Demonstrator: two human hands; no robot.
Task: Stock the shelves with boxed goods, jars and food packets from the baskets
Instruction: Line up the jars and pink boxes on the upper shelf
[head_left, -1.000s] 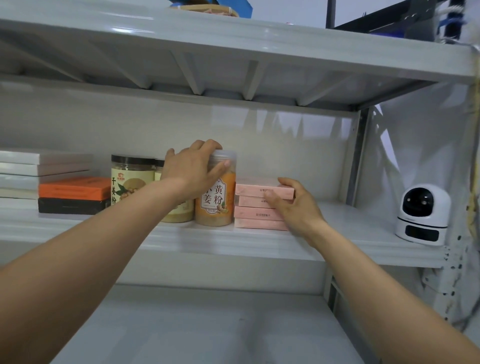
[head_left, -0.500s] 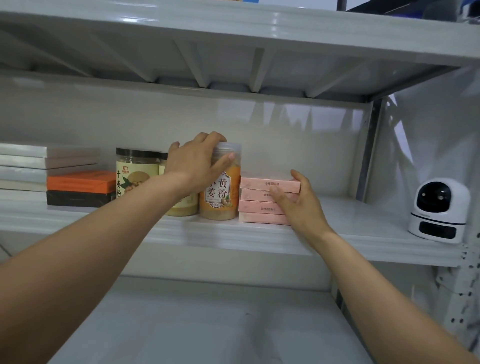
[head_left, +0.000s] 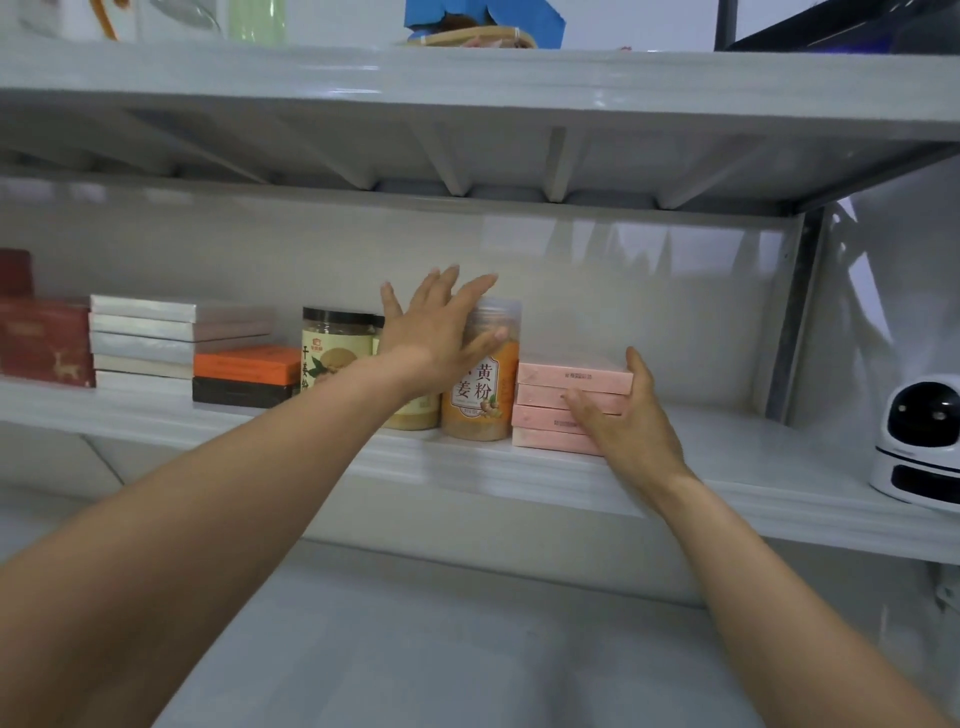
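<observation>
Both bare arms stretch forward and up, forearms angling in toward each other. Left hand (head_left: 441, 332) is spread wide, fingers straight and splayed (back of the hand toward us), thumb out to the right. Right hand (head_left: 631, 423) sits lower, fingers extended leftward, thumb pointing up.

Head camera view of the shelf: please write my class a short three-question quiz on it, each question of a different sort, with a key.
1. How many pink boxes are in the stack?
2. True or false: the right hand touches the pink boxes.
3. What stands directly left of the stack? A) the orange jar B) a tin can C) a bag of rice
Key: 1 four; 2 true; 3 A.
</observation>
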